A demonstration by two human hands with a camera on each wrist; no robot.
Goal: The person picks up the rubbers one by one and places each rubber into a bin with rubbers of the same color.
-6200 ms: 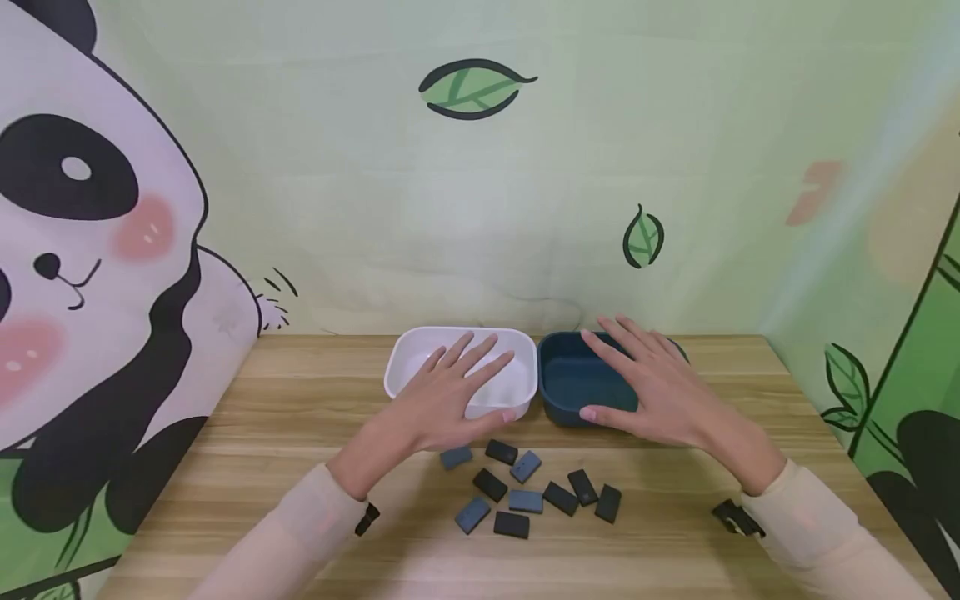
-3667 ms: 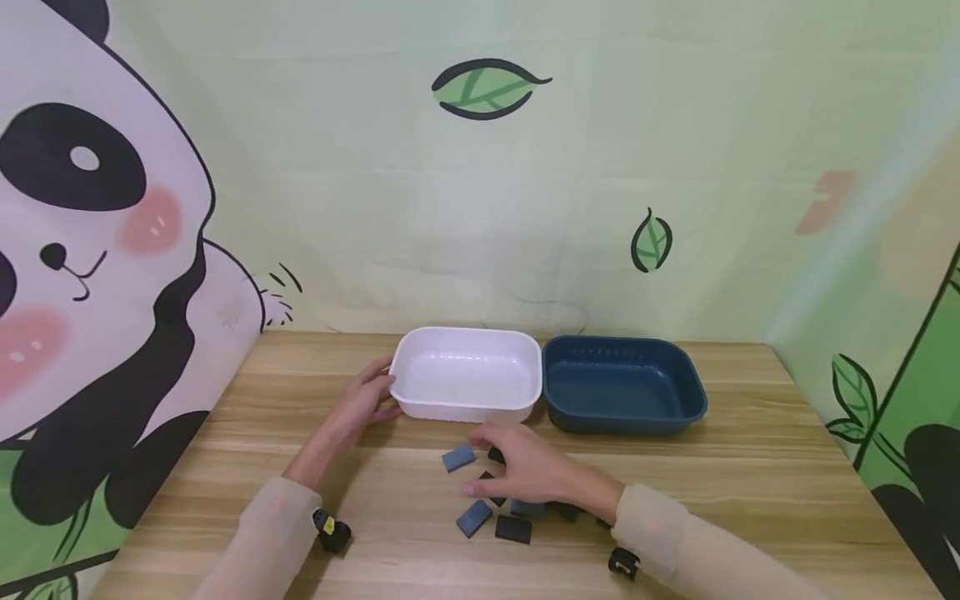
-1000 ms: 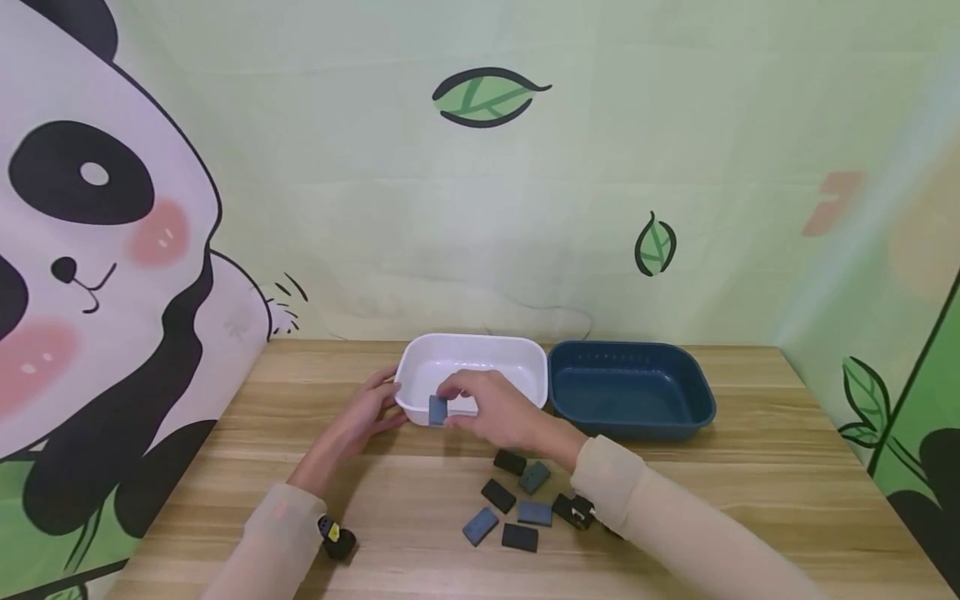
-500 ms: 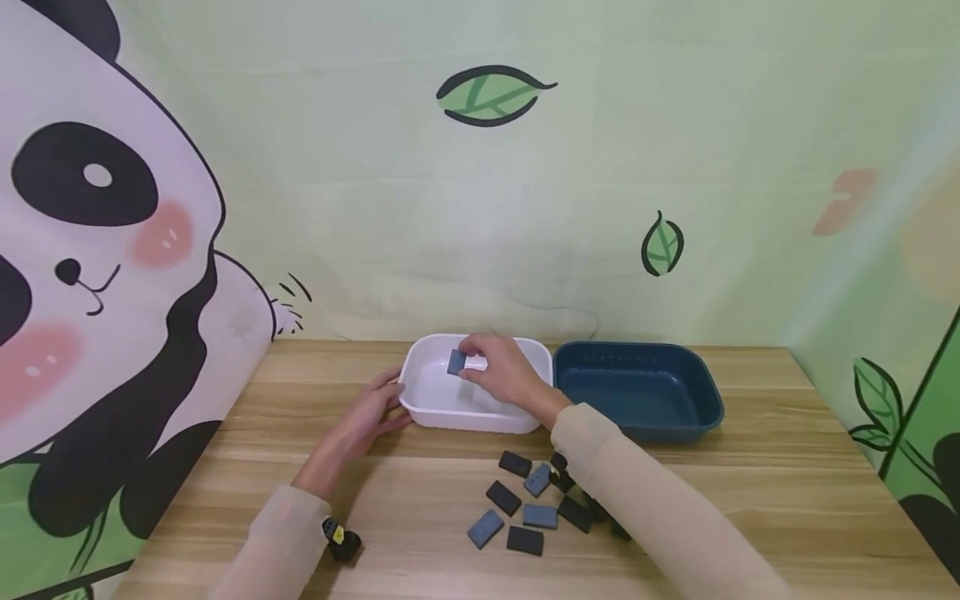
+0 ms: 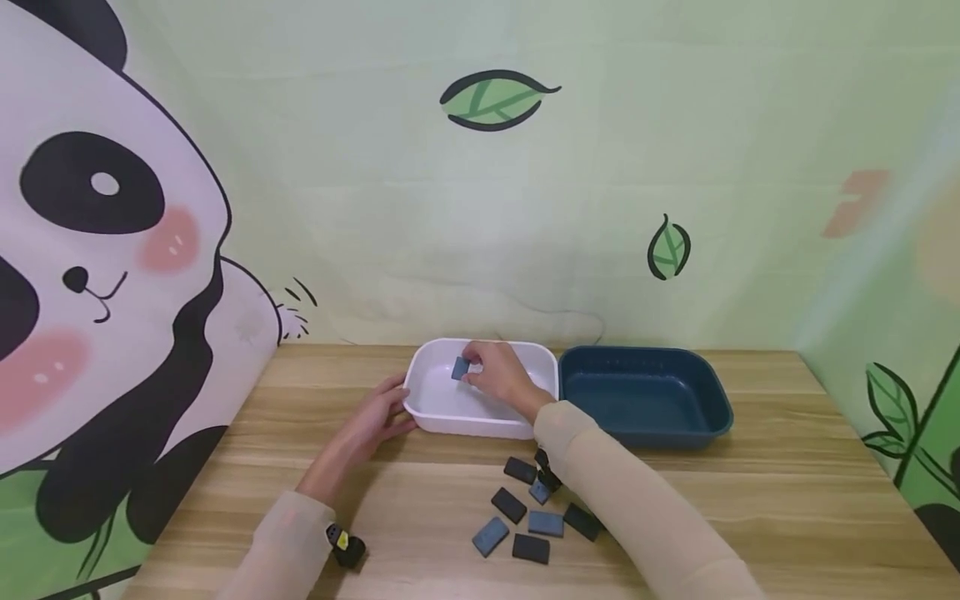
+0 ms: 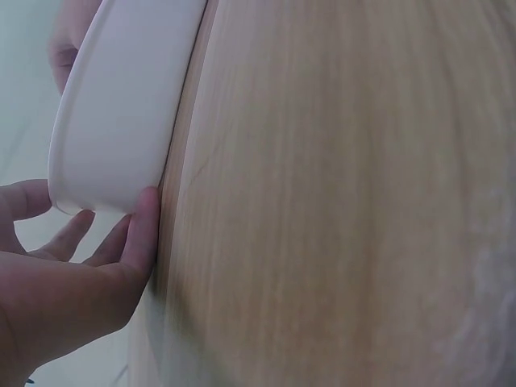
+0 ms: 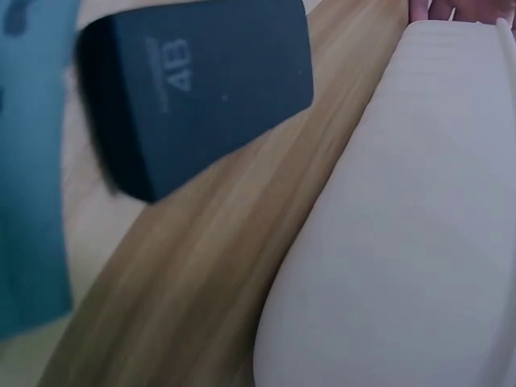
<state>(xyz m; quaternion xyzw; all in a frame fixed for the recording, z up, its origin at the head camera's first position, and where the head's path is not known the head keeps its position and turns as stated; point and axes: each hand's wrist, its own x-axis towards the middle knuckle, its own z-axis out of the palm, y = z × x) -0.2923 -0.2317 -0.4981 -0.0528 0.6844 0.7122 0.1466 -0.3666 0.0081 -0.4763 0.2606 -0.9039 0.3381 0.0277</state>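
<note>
A blue eraser [image 5: 460,368] is pinched between the thumb and fingers of my right hand [image 5: 501,372], over the inside of the white tub [image 5: 472,427]. Whether it touches the tub's floor I cannot tell. My left hand [image 5: 372,422] rests its fingertips against the outer left end of that tub; the left wrist view shows thumb and fingers [image 6: 143,234] touching the wall. Several blue erasers [image 5: 546,523] and black erasers [image 5: 531,548] lie loose on the table in front. In the right wrist view a dark eraser [image 7: 201,97] shows "4B". My right forearm covers part of the group.
A navy tub [image 5: 660,437] stands directly right of the white one, both at the back of the wooden table [image 5: 420,517]. Behind them hangs a backdrop [image 5: 360,208] printed with a panda and leaves.
My right hand picked up a blue eraser from the group and carried it left and back over the white tub. My left hand moved to the tub's left end and has stayed there.
</note>
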